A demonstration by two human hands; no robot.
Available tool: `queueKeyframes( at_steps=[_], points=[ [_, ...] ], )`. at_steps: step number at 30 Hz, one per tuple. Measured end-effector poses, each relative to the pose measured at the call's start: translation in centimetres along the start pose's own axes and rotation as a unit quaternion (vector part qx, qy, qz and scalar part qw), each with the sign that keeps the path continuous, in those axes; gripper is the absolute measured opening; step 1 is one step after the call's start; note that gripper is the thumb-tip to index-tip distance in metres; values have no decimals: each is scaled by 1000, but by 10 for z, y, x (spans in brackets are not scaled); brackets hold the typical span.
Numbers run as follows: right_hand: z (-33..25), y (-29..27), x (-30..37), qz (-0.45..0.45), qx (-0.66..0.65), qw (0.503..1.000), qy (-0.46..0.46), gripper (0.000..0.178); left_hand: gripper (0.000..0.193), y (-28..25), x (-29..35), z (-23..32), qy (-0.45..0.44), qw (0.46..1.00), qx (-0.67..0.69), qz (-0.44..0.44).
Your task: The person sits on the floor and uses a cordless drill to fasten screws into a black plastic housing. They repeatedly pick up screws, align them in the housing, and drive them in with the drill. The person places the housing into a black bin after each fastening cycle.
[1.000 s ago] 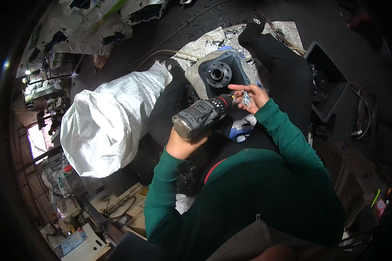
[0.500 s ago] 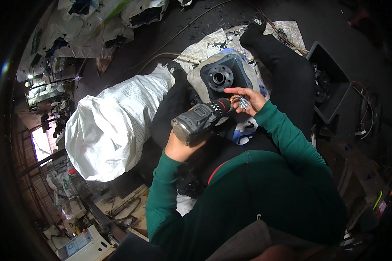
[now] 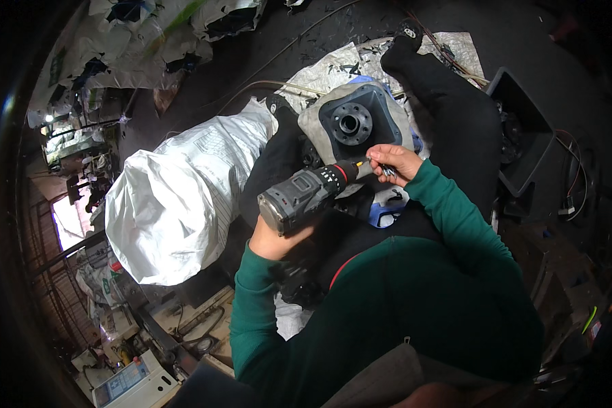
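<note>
My left hand (image 3: 277,239) is wrapped round a grey cordless drill (image 3: 304,194). The drill points up and to the right, with a red ring near its chuck and a small yellow piece at its tip. Right by that tip, my right hand (image 3: 396,162) is closed round several small silver screws (image 3: 387,171), its thumb and fingertips pinched together. Just beyond both hands, between my legs, sits a dark grey square housing (image 3: 381,117) with a pale outer rim. Inside it is a round black flange (image 3: 351,124) with a central bore and small holes round it.
A large white woven sack (image 3: 173,204) lies along my left leg. To the right of my other leg stands a dark grey bin (image 3: 534,126) with dark parts inside. Woven sheeting (image 3: 326,68) and cables lie on the floor ahead. A control panel (image 3: 132,381) is at lower left.
The fingers of my right hand have drawn in over the screws, which lay more exposed on the palm before. The drill has shifted slightly left and down in the picture.
</note>
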State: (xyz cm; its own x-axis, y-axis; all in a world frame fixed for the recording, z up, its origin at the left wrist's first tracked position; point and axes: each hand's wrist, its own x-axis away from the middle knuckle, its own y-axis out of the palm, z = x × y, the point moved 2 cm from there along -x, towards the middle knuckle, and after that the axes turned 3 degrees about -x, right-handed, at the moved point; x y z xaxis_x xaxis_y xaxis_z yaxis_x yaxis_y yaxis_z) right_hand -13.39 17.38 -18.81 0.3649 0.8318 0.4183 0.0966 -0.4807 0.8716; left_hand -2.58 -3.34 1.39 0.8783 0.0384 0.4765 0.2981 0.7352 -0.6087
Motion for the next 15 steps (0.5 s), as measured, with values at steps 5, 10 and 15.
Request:
queueKeyframes(
  at_steps=[5, 10, 15],
  points=[
    [4, 0, -3, -45, -6, 998, 40, 15, 55, -8, 2, 7, -25, 999, 6, -32],
    [11, 0, -12, 9, 41, 997, 57, 20, 55, -2, -12, 5, 113, 993, -39, 18],
    [17, -15, -19, 157, -9, 987, 17, 29, 59, -13, -21, -2, 104, 990, -90, 33]
  ],
)
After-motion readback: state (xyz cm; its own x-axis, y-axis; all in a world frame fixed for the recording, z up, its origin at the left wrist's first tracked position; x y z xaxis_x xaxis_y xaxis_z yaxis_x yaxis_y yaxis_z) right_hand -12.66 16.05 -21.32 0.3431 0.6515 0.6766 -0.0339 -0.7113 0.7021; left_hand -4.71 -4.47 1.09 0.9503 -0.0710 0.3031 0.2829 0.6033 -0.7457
